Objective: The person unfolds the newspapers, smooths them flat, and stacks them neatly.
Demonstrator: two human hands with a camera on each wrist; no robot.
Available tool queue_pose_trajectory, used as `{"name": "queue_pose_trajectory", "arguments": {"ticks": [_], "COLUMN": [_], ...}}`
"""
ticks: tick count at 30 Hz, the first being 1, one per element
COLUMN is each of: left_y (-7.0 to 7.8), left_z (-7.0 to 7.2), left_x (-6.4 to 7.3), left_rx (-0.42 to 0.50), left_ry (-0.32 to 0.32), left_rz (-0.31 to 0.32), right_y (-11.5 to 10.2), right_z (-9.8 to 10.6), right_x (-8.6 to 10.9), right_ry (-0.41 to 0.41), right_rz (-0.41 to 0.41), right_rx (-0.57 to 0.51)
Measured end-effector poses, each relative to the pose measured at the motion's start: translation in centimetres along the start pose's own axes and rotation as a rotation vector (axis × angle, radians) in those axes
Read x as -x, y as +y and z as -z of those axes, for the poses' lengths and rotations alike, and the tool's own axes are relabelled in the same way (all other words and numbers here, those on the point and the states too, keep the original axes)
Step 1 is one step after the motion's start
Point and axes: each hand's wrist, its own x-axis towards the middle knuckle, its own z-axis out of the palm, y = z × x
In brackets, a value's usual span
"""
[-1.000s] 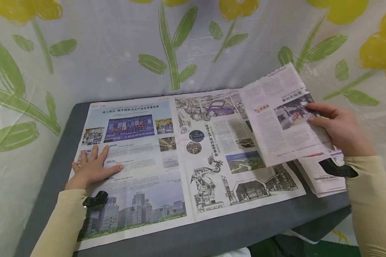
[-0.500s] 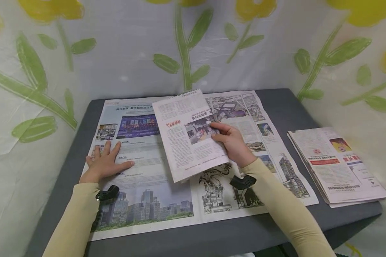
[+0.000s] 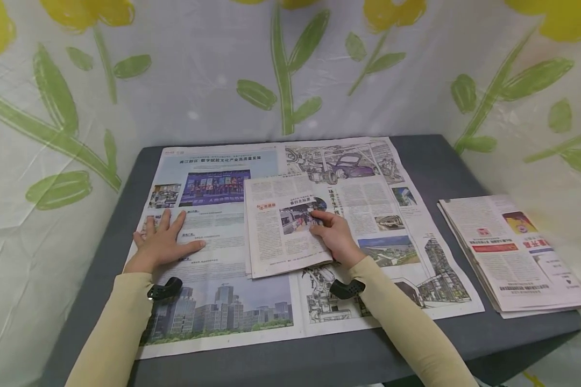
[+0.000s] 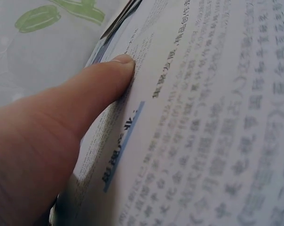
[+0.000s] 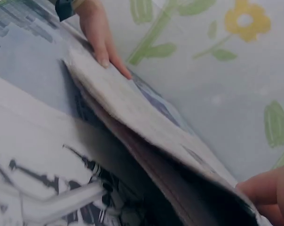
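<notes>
A newspaper [image 3: 232,317] lies spread open across the dark table, with a cityscape on its left page and car drawings on its right. My left hand [image 3: 162,242] rests on the left page, fingers spread and straight; its thumb [image 4: 104,80] touches the print in the left wrist view. Over the centre fold is a smaller folded newspaper [image 3: 271,242]. The right hand [image 3: 336,236] pinches it by its right edge, thumb and forefinger on top near a photo. In the right wrist view, the folded layers [image 5: 146,146] gape apart along the near edge.
A stack of folded newspapers [image 3: 508,258] sits at the table's right end. The grey table [image 3: 319,357] shows along the front edge. Behind and at both sides hangs a pale curtain [image 3: 193,80] with yellow flowers and green leaves.
My right hand has carried the folded newspaper leftward from the right side, then lowered it over the middle of the open newspaper. The left hand has stayed on the left page.
</notes>
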Motion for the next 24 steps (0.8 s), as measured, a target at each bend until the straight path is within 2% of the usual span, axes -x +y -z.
{"name": "queue_pose_trajectory", "arguments": {"ticks": [6,10,13,15,18,21,24], "left_y": [0.0,0.0,0.4,1.6,4.8,8.1,10.3], "left_z": [0.1,0.2,0.2,0.2,-0.3,-1.3,-2.6], "left_x": [0.0,0.1,0.3,0.5,1.2,2.2,3.0], "left_rx": [0.004,0.007,0.002,-0.014,-0.008,0.016,0.056], "left_ry": [-0.009,-0.022,0.01,0.062,0.123,0.108,0.068], "left_rz": [-0.008,-0.008,-0.03,-0.073,-0.17,-0.256,-0.305], "right_y": [-0.6,-1.4,-2.0,-2.4,-2.9,-3.3,-3.1], "right_z": [1.1,1.9,2.3,2.3,1.4,-0.6,-2.8], "right_x": [0.9,1.6,2.0,2.2,2.7,3.4,3.8], "right_ry": [-0.102,-0.126,-0.131,-0.132,-0.149,-0.181,-0.233], "right_rz": [0.03,0.061,0.075,0.132,0.267,0.396,0.463], "right_rx": [0.119,0.295,0.413,0.495,0.61,0.726,0.845]}}
